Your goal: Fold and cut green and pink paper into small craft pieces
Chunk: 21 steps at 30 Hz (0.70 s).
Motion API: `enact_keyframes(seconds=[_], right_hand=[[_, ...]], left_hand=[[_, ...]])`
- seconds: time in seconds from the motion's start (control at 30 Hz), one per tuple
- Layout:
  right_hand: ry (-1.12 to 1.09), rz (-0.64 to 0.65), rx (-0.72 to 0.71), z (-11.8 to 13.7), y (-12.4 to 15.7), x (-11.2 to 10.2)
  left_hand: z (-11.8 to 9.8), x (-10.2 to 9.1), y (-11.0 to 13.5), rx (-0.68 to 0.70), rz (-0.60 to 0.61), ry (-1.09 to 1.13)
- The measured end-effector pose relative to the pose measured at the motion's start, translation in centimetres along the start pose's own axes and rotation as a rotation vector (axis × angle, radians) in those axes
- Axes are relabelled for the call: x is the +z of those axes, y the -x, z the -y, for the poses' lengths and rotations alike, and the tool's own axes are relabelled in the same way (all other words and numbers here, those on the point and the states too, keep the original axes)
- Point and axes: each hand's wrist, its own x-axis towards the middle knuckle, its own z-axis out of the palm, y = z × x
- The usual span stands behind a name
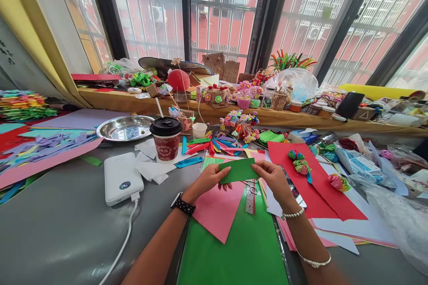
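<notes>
A small rectangle of green paper [238, 171] is held up between both of my hands, above the work surface. My left hand [213, 176] pinches its left end, thumb on top and fingers beneath. At the right end, the fingertips of my right hand [270, 177] grip the upper corner. Below lies a pink paper sheet [219, 213] on a large green sheet [247, 249] in a clear sleeve. A small ruler [250, 199] and scissors [253, 187] rest just under the held paper, the scissors partly hidden by it.
On the left stand a lidded coffee cup [166, 140], a white power bank [122, 179] with a cable and a steel plate [125, 128]. Red paper [321, 187] with crumpled paper flowers [301, 167] lies right. Colored strips [220, 142] and a craft-filled ledge [200, 109] are behind.
</notes>
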Motion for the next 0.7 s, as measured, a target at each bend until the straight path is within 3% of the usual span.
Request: enact_keyframes(seconds=[0.13,0.37,0.57,0.63,0.7], right_hand=[[0.043,-0.044,0.034,-0.2,-0.1,0.1],[0.022,-0.122,0.011,-0.8,-0.3,-0.1],[-0.017,-0.134,0.017,-1.2,-0.5,0.0],[0.005,-0.156,-0.012,-1.1,-0.4,0.0],[0.037,-0.183,-0.047,-0.9,-0.3,0.1]], left_hand=[[0.0,0.0,-0.1,0.020,-0.084,-0.018],[-0.5,-0.7,0.1,0.047,-0.366,0.023],[-0.8,-1.0,0.1,-0.021,-0.358,0.033],[-1.5,-1.9,0.4,-0.101,-0.338,0.058],[-2.3,-3.1,1.1,-0.149,-0.397,0.073]])
